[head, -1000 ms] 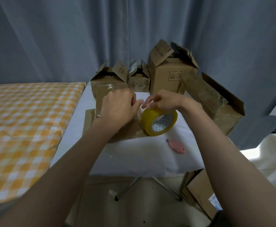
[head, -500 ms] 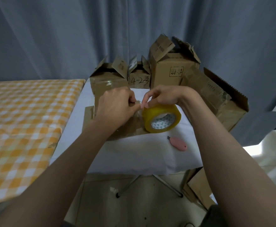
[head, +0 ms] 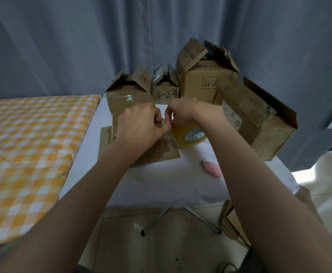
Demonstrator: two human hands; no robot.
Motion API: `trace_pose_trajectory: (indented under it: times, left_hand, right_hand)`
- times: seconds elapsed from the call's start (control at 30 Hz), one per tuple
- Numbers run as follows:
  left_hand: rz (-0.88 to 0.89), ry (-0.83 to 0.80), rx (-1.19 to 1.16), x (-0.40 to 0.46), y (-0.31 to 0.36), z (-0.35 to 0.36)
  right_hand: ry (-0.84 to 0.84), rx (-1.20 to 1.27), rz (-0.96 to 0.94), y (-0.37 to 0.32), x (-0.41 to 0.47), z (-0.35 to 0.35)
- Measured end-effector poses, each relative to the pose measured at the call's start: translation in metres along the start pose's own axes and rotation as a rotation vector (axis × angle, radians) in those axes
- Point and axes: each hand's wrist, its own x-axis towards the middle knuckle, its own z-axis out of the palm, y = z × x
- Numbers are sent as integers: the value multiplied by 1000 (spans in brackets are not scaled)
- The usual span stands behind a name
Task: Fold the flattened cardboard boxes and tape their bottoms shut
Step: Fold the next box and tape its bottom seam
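Gripping tape roll (head: 188, 135), right hand (head: 183, 113); left hand (head: 139, 125) touching.

Handwritten "4-2" on small middle box (head: 166, 91), "-13" on right tilted box's white label (head: 238, 123)

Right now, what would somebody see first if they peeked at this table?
Two bare hands meet mid-table: the left hand and right hand, fingers curled at a round yellow roll of packing tape beside a flat brown cardboard piece. Behind them stand folded brown cardboard boxes with open flaps. A small pink oval cutter lies on the white tablecloth, to the right.
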Motion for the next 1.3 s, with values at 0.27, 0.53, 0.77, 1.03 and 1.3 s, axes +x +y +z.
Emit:
trace_pose_trajectory:
  times: [0.27,0.53,0.77,1.03,1.3]
  left_hand:
    - [23,-3,14,2,1,3]
    - [9,-60,12,0,-5,-4]
    - [37,-5,-58,-1,-4,-4]
    - [48,-13,-423,3,27,-15]
    - [-48,105,-559,5,48,-13]
  right_hand:
    - [83,-31,-65,5,-10,0]
    - [247,-136,-94,20,-26,13]
    - [460,505,-30,28,-48,3]
    - [566,908,64,32,-90,13]
    - [428,1239,82,29,-123,20]
